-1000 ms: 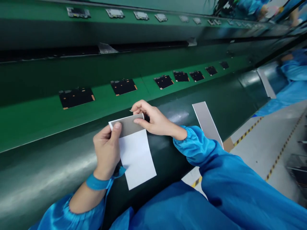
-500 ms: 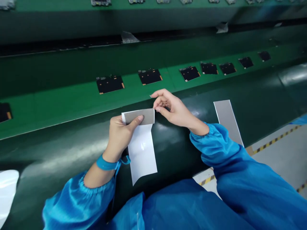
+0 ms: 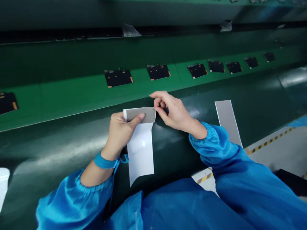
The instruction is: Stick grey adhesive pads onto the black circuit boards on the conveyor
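Note:
My left hand (image 3: 123,127) grips a folded sheet of stickers, its thumb on the grey strip (image 3: 150,115) at the top. The sheet's glossy white backing (image 3: 141,153) hangs down below. My right hand (image 3: 174,110) is at the strip's upper right corner, thumb and a finger pinched together there. Whatever is in that pinch is too small to make out. The right index finger stretches out to the left, with a tiny pale sliver at its tip. A blue strap (image 3: 105,161) circles my left wrist.
Beyond my hands, black circuit boards (image 3: 118,77) with orange patches lie in a row on a green belt (image 3: 79,88). Another grey strip with white edges (image 3: 229,121) lies on the dark green rounded edge (image 3: 59,143) to the right. A white object (image 3: 3,185) shows at far left.
The boards and the belt's seams have shifted to the right. The view has tilted slightly. Both hands keep nearly the same grip at the folded sheet.

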A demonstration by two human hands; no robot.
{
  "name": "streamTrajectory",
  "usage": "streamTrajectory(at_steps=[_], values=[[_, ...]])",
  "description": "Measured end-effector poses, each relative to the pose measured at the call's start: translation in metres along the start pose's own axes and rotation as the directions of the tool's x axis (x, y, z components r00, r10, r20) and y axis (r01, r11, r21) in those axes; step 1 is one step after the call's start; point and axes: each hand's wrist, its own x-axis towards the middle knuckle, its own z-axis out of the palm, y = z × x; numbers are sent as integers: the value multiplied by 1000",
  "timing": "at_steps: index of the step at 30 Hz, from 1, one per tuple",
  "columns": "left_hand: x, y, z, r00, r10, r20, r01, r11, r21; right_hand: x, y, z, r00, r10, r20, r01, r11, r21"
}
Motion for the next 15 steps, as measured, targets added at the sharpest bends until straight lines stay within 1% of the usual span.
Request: streamTrajectory(at_steps=[2, 4, 5, 8, 10, 12, 15], values=[[0, -1, 0, 1000, -12, -7, 12, 1000, 2, 12, 12, -6, 999, 15, -43, -14, 1000, 15], [0, -2, 0, 1000, -27, -11, 27, 999, 22, 34, 36, -15, 996, 32, -84, -31, 999, 14], [0, -2, 0, 999, -33, -11, 33, 999, 31, 47, 51, -20, 996, 35, -87, -35, 999, 2], [0, -1, -1, 999, -39, 2, 39, 998, 44, 82, 96, -33, 999, 47, 1, -47, 997, -54], [1, 0, -1, 999, -43, 19, 42, 998, 49, 96, 117, -37, 996, 61, 64, -55, 995, -88], [1, 1, -1, 998, -48, 33, 46, 997, 55, 101, 129, -39, 992, 75, 100, -64, 991, -115], [0, 2, -1, 998, -51, 37, 49, 997, 65, 100, 132, -40, 989, 104, 101, -88, 984, -155]])
